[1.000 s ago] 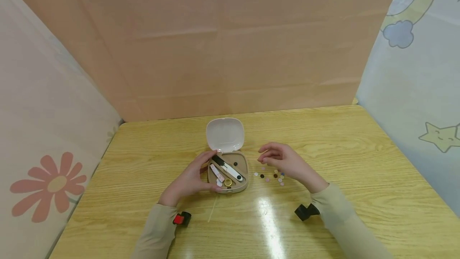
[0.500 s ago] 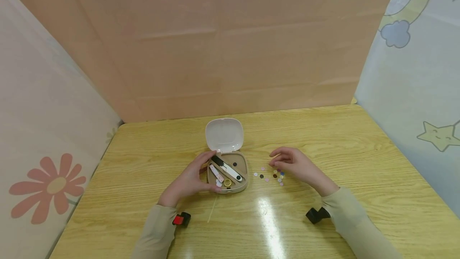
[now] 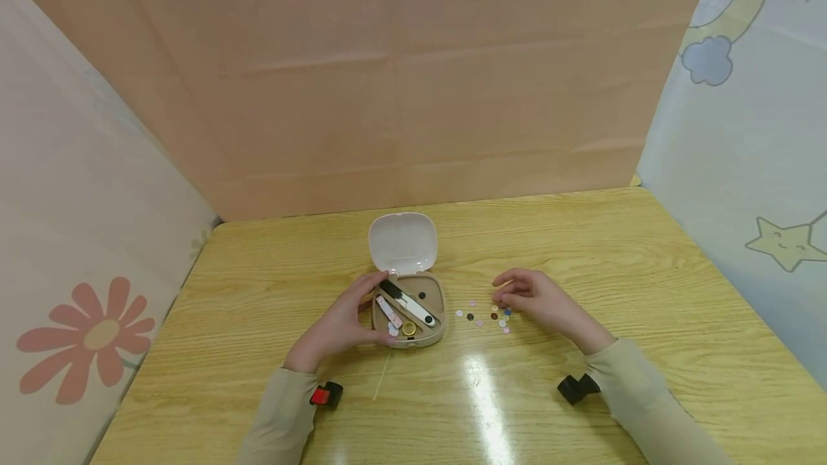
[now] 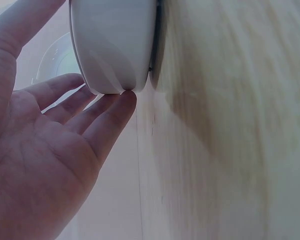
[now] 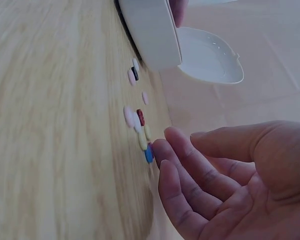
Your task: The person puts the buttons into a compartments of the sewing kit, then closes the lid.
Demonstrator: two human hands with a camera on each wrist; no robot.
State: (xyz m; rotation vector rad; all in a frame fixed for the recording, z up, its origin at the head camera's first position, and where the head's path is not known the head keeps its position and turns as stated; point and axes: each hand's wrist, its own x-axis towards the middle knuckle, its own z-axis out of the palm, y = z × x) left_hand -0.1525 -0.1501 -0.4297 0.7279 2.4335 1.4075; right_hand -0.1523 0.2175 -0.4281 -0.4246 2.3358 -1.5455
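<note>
In the head view an open sewing box (image 3: 420,341) stands mid-table, its white lid (image 3: 403,244) tilted back. My left hand (image 3: 339,321) holds its left side, thumb at the front corner and fingers towards the back; in the left wrist view the fingertips (image 4: 124,102) touch the box wall. Inside lie a white tool with a black end (image 3: 413,305), a pink-and-white strip (image 3: 389,311), a gold ring-like piece (image 3: 409,329) and a black button (image 3: 422,296). My right hand (image 3: 539,301) hovers with loosely bent fingers beside scattered buttons (image 5: 141,117); nothing shows between thumb and fingers.
The loose buttons, among them a white button (image 3: 459,313), a dark button (image 3: 470,317) and a blue button (image 5: 149,154), lie right of the box. A thin pale stick-like strip (image 3: 382,374) lies in front of it. A peach cloth backdrop (image 3: 413,92) rises behind the table.
My right hand has moved away from the box to the right and slightly down, to the far edge of the button cluster. The left hand has stayed on the box.
</note>
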